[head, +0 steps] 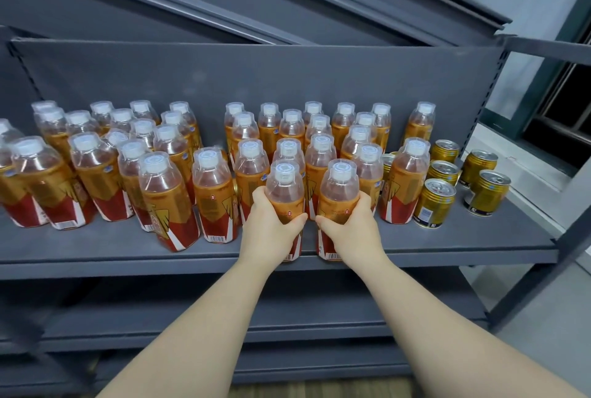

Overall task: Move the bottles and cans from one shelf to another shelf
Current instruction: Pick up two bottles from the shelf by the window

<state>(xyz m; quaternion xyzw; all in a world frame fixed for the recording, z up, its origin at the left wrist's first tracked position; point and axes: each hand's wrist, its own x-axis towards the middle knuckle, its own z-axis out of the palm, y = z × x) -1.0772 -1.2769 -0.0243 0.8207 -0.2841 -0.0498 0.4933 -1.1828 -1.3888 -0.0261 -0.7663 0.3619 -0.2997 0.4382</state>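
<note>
**Two bottles gripped at the shelf edge**

My left hand [271, 225] was wrapped tight round one bottle [284, 193], and my right hand [350, 225] was clamped round its neighbour [339, 196], thumbs nearly touching between them. Both stood at the front lip of the grey shelf [128, 253]. Behind them, rows of bottles [160, 154] crowded the board, gold cans [435, 202] off to the right. The lower shelf [303, 308] looked bare, so I judged whichever way the stock was going, plenty was left.
</note>
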